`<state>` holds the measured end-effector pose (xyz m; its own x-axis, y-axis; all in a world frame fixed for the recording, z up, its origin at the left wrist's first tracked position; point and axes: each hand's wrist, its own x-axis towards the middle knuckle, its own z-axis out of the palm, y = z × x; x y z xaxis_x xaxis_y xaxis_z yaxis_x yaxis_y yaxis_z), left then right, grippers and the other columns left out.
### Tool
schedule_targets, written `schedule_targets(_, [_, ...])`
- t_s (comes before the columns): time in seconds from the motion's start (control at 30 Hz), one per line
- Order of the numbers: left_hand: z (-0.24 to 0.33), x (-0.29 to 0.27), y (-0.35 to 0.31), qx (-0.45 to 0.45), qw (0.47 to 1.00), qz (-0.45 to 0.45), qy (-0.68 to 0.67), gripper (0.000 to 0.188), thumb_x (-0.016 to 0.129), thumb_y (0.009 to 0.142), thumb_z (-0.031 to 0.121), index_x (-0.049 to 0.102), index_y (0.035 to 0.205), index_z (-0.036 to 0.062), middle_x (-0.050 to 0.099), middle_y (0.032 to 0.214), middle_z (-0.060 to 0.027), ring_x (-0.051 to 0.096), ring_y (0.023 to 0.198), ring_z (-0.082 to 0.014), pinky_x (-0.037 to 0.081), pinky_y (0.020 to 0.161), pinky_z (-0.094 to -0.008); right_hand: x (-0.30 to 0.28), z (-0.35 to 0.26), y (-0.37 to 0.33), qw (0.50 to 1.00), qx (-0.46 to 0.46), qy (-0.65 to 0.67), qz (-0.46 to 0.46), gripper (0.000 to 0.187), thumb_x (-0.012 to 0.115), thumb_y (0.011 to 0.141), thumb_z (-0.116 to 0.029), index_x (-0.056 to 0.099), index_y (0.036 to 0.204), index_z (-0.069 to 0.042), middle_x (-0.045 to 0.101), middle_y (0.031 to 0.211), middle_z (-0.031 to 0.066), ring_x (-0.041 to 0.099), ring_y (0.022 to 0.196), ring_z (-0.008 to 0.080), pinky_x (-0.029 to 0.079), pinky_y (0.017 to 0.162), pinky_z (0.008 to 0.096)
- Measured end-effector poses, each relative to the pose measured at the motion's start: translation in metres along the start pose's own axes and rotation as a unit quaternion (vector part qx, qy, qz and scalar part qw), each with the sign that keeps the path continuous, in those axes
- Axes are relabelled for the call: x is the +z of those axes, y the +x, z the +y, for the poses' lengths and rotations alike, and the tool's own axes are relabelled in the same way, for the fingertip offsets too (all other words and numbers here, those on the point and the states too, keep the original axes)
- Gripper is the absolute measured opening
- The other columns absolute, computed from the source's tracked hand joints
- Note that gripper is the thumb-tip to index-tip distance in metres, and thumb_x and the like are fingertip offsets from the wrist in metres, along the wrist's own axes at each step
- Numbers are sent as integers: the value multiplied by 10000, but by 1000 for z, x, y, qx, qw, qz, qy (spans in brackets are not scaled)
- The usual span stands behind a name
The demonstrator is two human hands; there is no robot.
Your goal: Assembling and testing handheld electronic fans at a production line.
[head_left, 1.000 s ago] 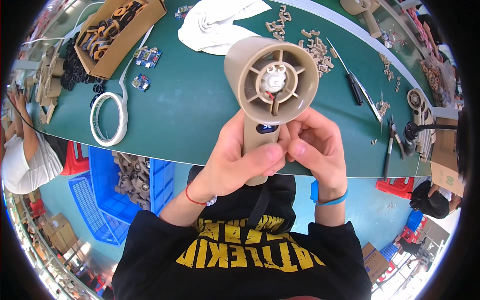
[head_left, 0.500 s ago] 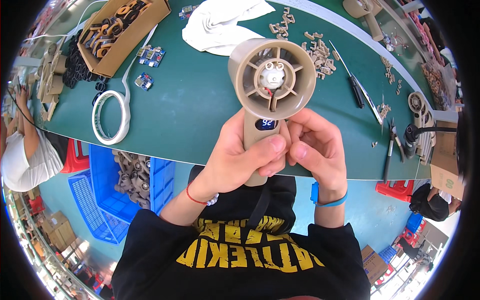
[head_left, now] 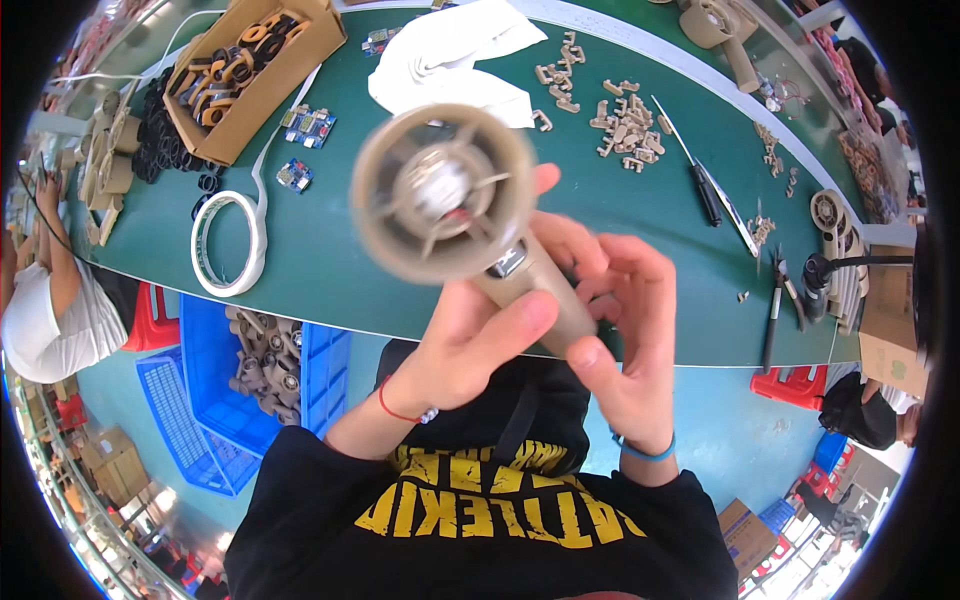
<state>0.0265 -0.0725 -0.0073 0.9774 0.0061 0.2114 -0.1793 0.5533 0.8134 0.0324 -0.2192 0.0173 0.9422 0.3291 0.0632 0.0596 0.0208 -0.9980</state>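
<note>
A beige handheld fan (head_left: pixel 545 285) is tilted, its round head (head_left: pixel 375 200) to the upper left and blurred by motion. My left hand (head_left: pixel 470 340) is closed round the handle, thumb in front and fingers coming out behind it. On the neck sits a small dark display (head_left: pixel 507 260). By the handle's lower end my right hand (head_left: pixel 640 330) has its fingers curved and apart, the thumb tip beside the handle; whether it touches is hard to tell.
On the green table (head_left: pixel 330 235) lie a tape roll (head_left: pixel 200 245), circuit boards (head_left: pixel 308 127), a white cloth (head_left: pixel 430 60), beige clips (head_left: pixel 630 130), a screwdriver (head_left: pixel 707 195) and pliers (head_left: pixel 775 310). A carton of rings (head_left: pixel 255 100) stands far left. Blue crates (head_left: pixel 325 360) hold fan parts below.
The fan has swung from upright to tilted, its head moving left and down. My right hand's fingers have spread and shifted down toward the handle's lower end. The display's lit digits no longer show.
</note>
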Motion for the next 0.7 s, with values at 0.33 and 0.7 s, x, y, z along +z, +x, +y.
schedule_targets(0.33, [20, 8, -19, -123, 991, 32, -44, 701, 653, 806, 469, 415, 1270, 0, 575, 1147, -189, 554, 1106, -314, 444, 947, -440, -10, -8, -16, 990, 126, 57, -17, 476, 723, 797, -227, 481, 1136, 3, 590, 987, 82, 593, 753, 99, 480, 649, 221])
schedule_targets(0.7, [23, 7, -16, -148, 986, 66, -41, 489, 598, 847, 232, 435, 1217, -43, 641, 1018, -186, 601, 1049, -291, 482, 902, -401, -1, 15, -24, 999, 23, -25, -30, 434, 700, 786, -50, 454, 1142, -8, 628, 1012, 136, 633, 901, 197, 493, 787, 304])
